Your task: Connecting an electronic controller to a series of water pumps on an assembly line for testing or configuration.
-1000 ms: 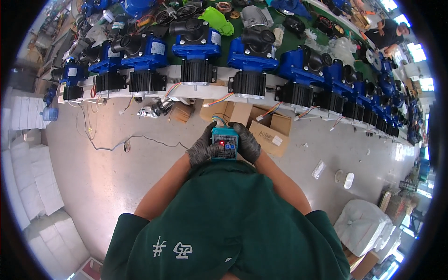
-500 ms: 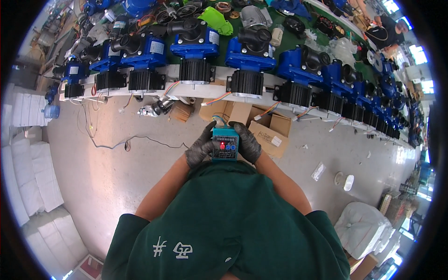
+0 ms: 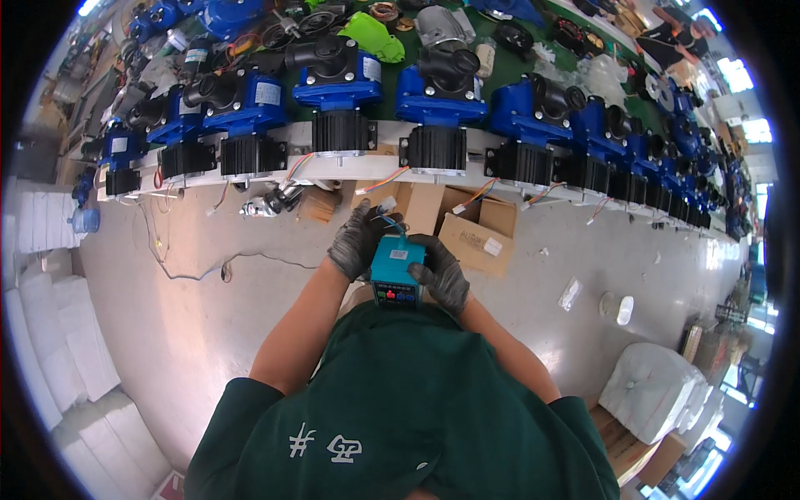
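Observation:
A teal control box point(image 3: 390, 265) sits close in front of my body, its dark button panel with lit red and blue keys tipped toward me. My right hand point(image 3: 443, 277), in a dark grey glove, is closed round the box's right side with the thumb on top. My left hand point(image 3: 353, 243), gloved alike, is pinched on the wire lead point(image 3: 388, 220) that leaves the box's far side. A white plug connector point(image 3: 387, 203) shows at that lead's end, beside the left fingertips.
Along the bench edge point(image 3: 279, 177) ahead stands a row of blue pumps point(image 3: 337, 77) with black finned motors point(image 3: 438, 148) and dangling wire leads. Open cardboard boxes point(image 3: 475, 242) lie on the floor beneath. A cable point(image 3: 267, 246) trails at left. Another person point(image 3: 679, 37) is at far right.
The box has tilted, so its teal end now faces up and its panel faces me. My left hand has left the box's side and moved to its lead and connector.

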Demonstrator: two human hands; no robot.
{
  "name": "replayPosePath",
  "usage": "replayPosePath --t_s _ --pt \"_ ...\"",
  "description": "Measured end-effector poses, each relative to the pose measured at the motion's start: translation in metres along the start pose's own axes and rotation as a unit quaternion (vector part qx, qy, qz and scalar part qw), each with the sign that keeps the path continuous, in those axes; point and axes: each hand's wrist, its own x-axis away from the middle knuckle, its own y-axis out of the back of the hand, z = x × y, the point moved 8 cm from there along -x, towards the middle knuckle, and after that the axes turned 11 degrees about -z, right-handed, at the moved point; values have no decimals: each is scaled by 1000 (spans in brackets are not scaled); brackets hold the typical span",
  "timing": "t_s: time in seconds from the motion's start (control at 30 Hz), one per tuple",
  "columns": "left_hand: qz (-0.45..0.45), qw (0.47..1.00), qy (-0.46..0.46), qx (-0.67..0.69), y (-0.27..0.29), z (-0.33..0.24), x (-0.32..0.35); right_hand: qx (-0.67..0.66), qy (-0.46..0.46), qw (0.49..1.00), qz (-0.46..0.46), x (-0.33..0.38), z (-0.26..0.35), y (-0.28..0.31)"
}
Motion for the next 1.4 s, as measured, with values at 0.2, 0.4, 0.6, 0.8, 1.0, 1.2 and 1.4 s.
replayPosePath --t_s 0.2,0.4,0.6,0.8,1.0,1.2,1.4 --pt "-82 989 -13 -121 -16 2 -3 55 -20 998 -29 9 -25 10" --pt "-37 986 -1 -163 -18 30 -29 29 -26 997 -73 27 -11 22" --pt "-57 965 -66 -248 -25 28 -35 -112 -121 954 -249 3 -47 89" --pt "-90 969 -74 -216 -15 59 -15 -250 -287 873 -304 -61 -104 133" --pt "-108 952 -200 -204 -53 43 12 -199 -294 903 -240 -101 -117 133" --pt "-164 920 -251 -254 -60 47 16 -128 -382 867 -293 -114 -129 169" --pt "-196 889 -263 -321 -64 55 1 -117 -341 917 -170 -129 -128 174"
